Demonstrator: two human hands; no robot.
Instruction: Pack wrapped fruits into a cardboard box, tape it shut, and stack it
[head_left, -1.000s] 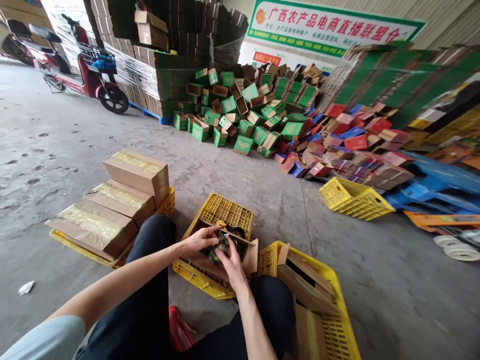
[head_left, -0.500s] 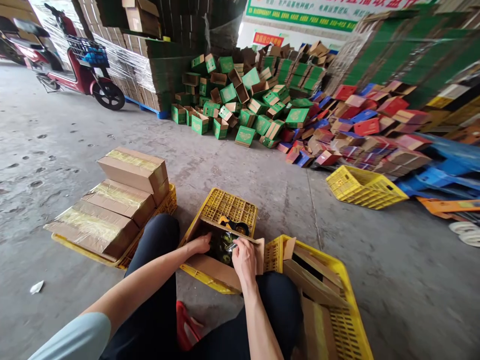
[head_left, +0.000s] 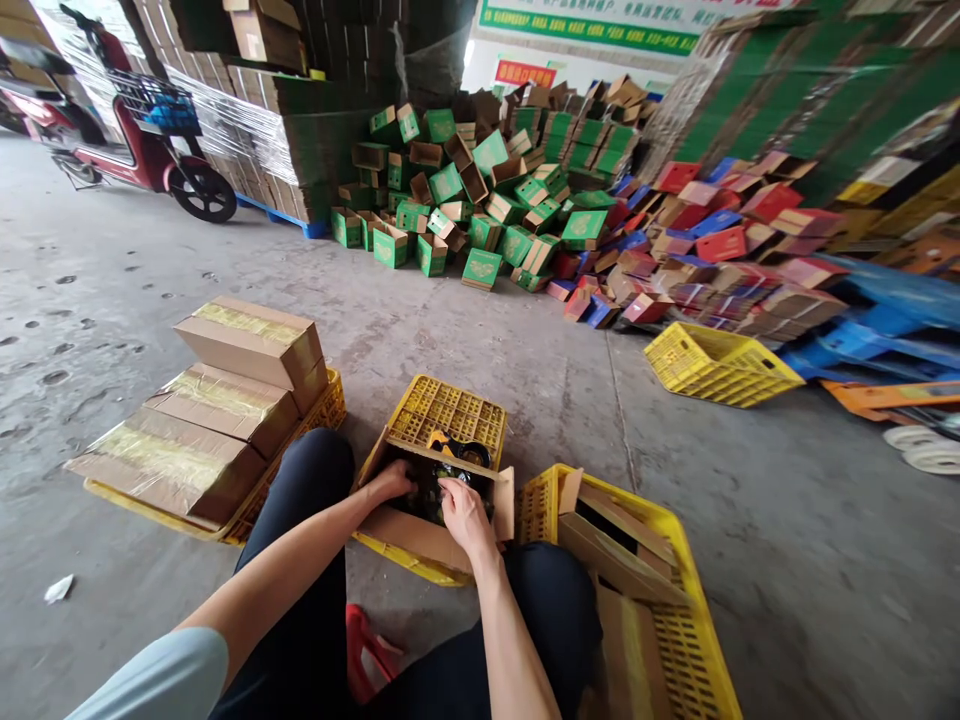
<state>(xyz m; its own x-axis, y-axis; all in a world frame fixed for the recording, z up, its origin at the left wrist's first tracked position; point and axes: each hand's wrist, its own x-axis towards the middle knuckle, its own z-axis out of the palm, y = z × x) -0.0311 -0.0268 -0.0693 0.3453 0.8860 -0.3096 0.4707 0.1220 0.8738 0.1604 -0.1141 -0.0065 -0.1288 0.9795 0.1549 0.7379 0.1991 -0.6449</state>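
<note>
An open cardboard box (head_left: 427, 537) rests on an upturned yellow crate (head_left: 450, 412) between my knees. Dark, shiny items (head_left: 429, 497) lie inside it, too shadowed to name. My left hand (head_left: 391, 480) reaches over the box's left end, its fingertips down among the contents and partly hidden. Over the right half, my right hand (head_left: 461, 505) has its fingers pinched together at the contents; what they hold, if anything, is too small to make out. A yellow and black tape dispenser (head_left: 459, 447) sits just behind the box on the crate.
Taped boxes (head_left: 172, 455) fill a yellow crate on the left. Another yellow crate (head_left: 694, 560) on the right holds cardboard boxes (head_left: 622, 545). Farther off are a yellow crate (head_left: 716, 365), piled green boxes (head_left: 480, 265), red boxes (head_left: 720, 243) and a scooter (head_left: 142, 150).
My right hand has moved left and slightly up over the box, and the clear wrap it pinched is now less visible. My left hand stays at the left end. The view has shifted slightly.
</note>
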